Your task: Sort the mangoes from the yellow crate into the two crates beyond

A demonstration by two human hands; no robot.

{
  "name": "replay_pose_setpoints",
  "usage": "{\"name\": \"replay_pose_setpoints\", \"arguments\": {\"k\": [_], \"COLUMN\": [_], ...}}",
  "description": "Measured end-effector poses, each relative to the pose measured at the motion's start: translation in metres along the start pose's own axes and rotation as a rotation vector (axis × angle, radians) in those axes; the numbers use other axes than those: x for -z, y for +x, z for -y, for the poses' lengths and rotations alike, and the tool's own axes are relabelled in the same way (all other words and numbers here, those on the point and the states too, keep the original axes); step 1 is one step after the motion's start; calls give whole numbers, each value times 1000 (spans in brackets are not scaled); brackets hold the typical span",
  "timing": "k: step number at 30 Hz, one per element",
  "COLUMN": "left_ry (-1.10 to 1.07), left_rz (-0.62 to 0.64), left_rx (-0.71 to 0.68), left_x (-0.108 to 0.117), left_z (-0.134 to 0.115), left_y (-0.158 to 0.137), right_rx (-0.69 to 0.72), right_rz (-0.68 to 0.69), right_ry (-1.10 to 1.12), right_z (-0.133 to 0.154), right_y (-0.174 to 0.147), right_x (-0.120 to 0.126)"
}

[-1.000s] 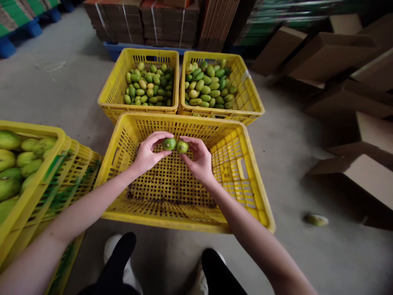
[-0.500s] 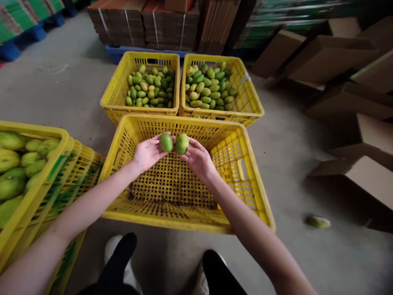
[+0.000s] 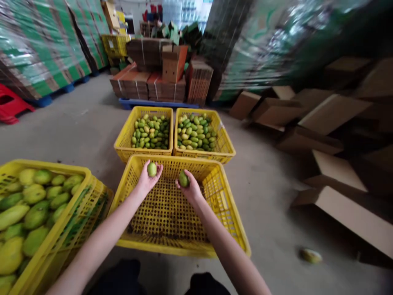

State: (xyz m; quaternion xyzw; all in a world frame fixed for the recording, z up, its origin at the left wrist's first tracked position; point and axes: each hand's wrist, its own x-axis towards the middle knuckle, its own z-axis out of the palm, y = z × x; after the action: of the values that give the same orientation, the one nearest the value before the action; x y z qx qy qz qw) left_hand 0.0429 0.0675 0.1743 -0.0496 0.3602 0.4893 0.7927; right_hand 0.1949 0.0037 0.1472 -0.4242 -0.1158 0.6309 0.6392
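Above the near yellow crate (image 3: pixel 181 250), both hands are held out, a little apart. My left hand (image 3: pixel 146 180) is palm up, with a small light-green mango (image 3: pixel 152 169) resting in its curved fingers. In my right hand (image 3: pixel 193 190) is a darker green mango (image 3: pixel 184 179), gripped between thumb and fingers. Through the near crate's open top its perforated floor shows bare. Two farther crates, the left one (image 3: pixel 123 143) and the right one (image 3: pixel 225 143), are partly filled with green and yellowish mangoes (image 3: pixel 196 133).
To my left, a stacked yellow crate (image 3: pixel 87 176) holds larger mangoes (image 3: pixel 35 215). Cardboard boxes (image 3: pixel 346 209) lie along the right, with one loose fruit (image 3: pixel 310 255) on the floor. Flattened cartons (image 3: pixel 167 88) stand on a blue pallet (image 3: pixel 159 104) behind. A red stool (image 3: pixel 12 104) is far left.
My hands have moved apart, and the two mangoes that were side by side are now separated. The camera has tilted up, so more of the background shows.
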Motion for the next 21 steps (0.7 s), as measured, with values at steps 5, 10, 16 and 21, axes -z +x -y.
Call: {"name": "replay_pose_setpoints", "arguments": {"k": [5, 10, 16, 21], "left_ry": [74, 8, 184, 384], "left_rz": [165, 62, -28, -69], "left_rx": [71, 92, 81, 27], "left_x": [-62, -72, -23, 1], "left_z": [-5, 2, 9, 28], "left_y": [-17, -28, -35, -35], "right_rx": [185, 286, 93, -85], "right_rz": [-193, -144, -129, -138], "right_ry": [31, -20, 24, -24], "right_z": [54, 73, 45, 22], "right_y": [-5, -13, -29, -49], "right_x": [-32, -45, -35, -21]}}
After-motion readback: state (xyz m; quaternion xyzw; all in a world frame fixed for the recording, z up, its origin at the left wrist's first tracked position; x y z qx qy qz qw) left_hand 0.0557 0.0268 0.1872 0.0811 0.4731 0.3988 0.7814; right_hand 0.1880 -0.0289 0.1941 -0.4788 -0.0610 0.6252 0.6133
